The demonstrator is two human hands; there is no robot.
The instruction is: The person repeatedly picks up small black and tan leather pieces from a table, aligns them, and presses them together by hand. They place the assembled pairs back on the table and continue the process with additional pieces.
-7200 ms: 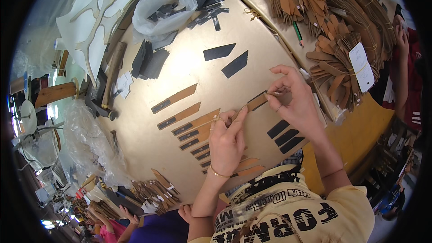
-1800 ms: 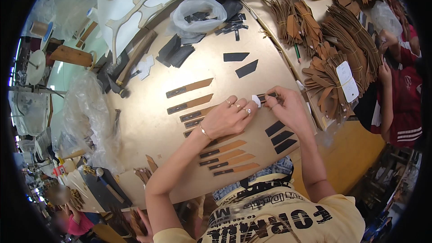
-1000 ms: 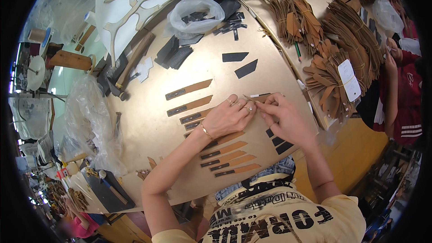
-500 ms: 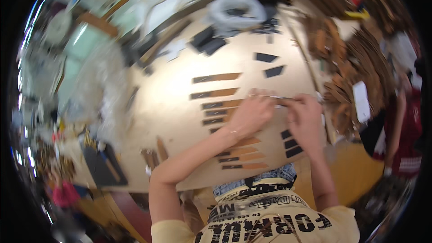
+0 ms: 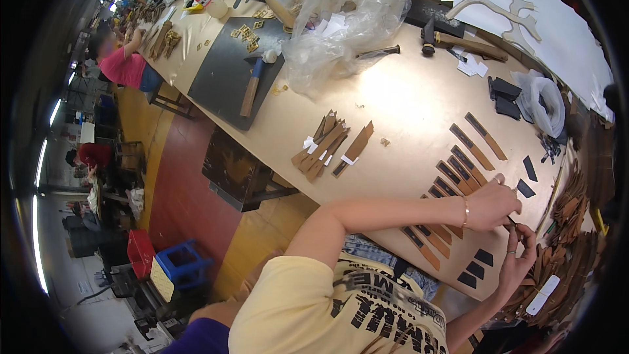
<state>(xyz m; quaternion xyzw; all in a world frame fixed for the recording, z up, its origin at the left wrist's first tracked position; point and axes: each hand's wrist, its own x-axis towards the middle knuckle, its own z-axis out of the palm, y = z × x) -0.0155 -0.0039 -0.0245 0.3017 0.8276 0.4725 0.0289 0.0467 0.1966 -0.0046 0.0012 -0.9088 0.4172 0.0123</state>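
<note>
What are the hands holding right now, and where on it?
Both hands, left hand and right hand, pinch a small thin dark piece between their fingers; it is too small to tell which part.

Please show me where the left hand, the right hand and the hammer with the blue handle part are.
left hand (image 5: 493, 204): head view, on the back of the hand.
right hand (image 5: 517, 263): head view, on the palm side.
hammer (image 5: 251, 88): head view, on the wooden handle.

A long tan workbench (image 5: 393, 101) runs from far left to near right. Beside it the floor (image 5: 177, 177) is red and yellow. A blue stool (image 5: 183, 263) and red crate (image 5: 139, 252) stand at near left. Strip lights (image 5: 40, 177) glow along the left edge.
</note>
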